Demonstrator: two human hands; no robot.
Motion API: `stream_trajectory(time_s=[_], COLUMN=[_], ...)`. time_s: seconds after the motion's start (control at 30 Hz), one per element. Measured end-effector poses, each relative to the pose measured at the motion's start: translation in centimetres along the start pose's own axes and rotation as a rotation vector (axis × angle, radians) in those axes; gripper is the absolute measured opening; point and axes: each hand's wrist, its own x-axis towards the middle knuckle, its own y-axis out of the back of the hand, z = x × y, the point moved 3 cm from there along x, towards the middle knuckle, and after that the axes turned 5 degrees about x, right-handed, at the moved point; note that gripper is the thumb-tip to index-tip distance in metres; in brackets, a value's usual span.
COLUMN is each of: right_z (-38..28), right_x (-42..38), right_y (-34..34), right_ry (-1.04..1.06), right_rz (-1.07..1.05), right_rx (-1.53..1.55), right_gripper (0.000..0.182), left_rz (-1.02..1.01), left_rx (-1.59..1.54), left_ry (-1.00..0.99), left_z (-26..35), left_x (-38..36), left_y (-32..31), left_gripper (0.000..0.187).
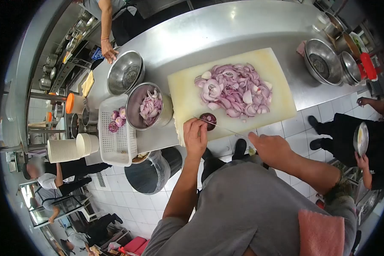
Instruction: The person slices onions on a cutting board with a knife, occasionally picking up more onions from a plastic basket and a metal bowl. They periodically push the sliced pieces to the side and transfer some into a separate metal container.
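Note:
My right hand (271,149) is closed around the handle of a knife (228,129), whose thin blade reaches left across a dark red onion (208,122). Curled fingers of my left hand (195,135) press against the onion's left side, close to the blade's tip. The onion rests near the front edge of a pale cutting board (183,91). Behind it on the board spreads a large heap of sliced red onion (234,90). Left of the board, a deep metal pot (134,113) contains more onion pieces (150,107).
A white plastic basket (115,149) with several peeled onions (117,119) stands at left, near a metal bowl (126,72) and a co-worker's hand (109,50). Metal bowls (323,62) sit at right. Below the counter is a lined bin (147,173). Other people stand around; one holds a pan (361,138).

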Motion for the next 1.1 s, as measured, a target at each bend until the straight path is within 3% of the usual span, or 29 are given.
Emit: stream_trajectory(time_s=[0.17,0.3,0.37,0.47,0.6,0.77,0.9,1.0,1.1], right_z=[-0.5,3.2,3.3,3.4,1.9,1.4,2.2,1.3,0.8], right_x=[6.1,10.6,9.6,7.9,3.5,0.1,2.6,3.8,1.9], right_y=[-3.4,-5.4,-2.9,-2.8,-1.1,-1.4,-4.4,-3.3,-1.9], right_ry=[0.091,0.234,0.138,0.1,-0.019,-0.001,-0.039,0.066,0.026], right_rz=[0.093,0.067,0.093,0.174,0.122,0.1,0.048,0.207,0.066], right_rx=[0.18,0.262,0.264,0.255,0.209,0.126,0.214,0.148,0.129], right_gripper=[0.024,0.024,0.024,0.025,0.028,0.026,0.024,0.024,0.023], left_rz=[-0.057,-0.092,-0.199,-0.395,-0.352,-0.402,-0.383,-0.38,-0.352], left_rx=[-0.051,-0.001,0.07,0.089,-0.027,0.004,-0.021,-0.014,-0.028], left_ry=[0.035,-0.096,-0.182,-0.116,-0.114,-0.059,-0.037,-0.038,-0.042], left_z=[0.0,1.1,3.0,1.0,1.3,2.0,1.9,2.1,2.1], left_x=[0.2,1.5,3.6,4.0,2.9,2.2,1.8,1.7,1.7], left_y=[0.4,0.0,0.5,0.0,1.0,0.9,0.7,0.8,0.7], left_gripper=[0.01,0.012,0.012,0.017,0.023,0.022,0.021,0.02,0.019])
